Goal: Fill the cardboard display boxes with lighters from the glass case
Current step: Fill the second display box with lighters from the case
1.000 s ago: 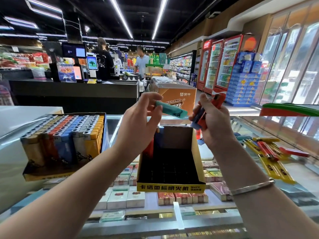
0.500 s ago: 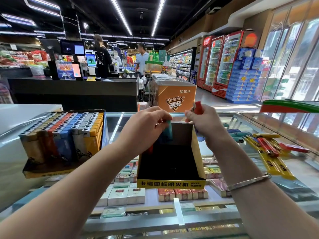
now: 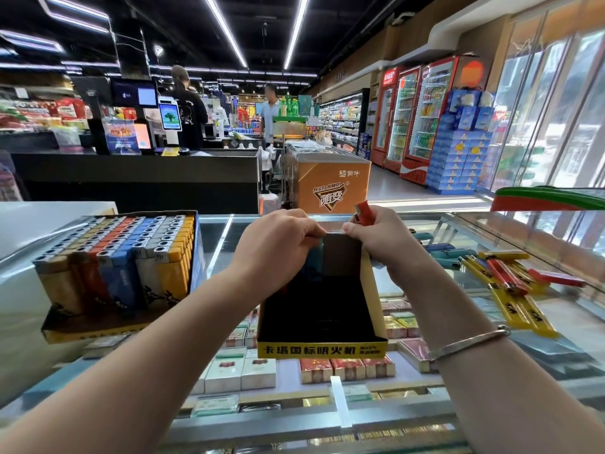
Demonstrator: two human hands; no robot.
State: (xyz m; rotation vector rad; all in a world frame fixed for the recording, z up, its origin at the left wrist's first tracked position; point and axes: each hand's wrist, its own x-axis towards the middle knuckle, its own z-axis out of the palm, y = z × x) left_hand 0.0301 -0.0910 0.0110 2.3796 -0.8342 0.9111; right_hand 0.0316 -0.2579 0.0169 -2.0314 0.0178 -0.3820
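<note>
Hands met at centre frame over the nearly empty display box [image 3: 322,350] on the glass case [image 3: 458,231]: left hand [image 3: 278,239] pinching a teal lighter [image 3: 315,257] into its back row, right hand [image 3: 381,239] clutching red lighters [image 3: 364,213]. Tilted, the teal lighter could jam or topple.

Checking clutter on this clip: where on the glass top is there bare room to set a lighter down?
Bare glass lies between the full display box and the open display box, and near the front edge, below the right hand's forearm. The right side is crowded with loose lighters. The left hand fills the open box's back-left corner.
</note>
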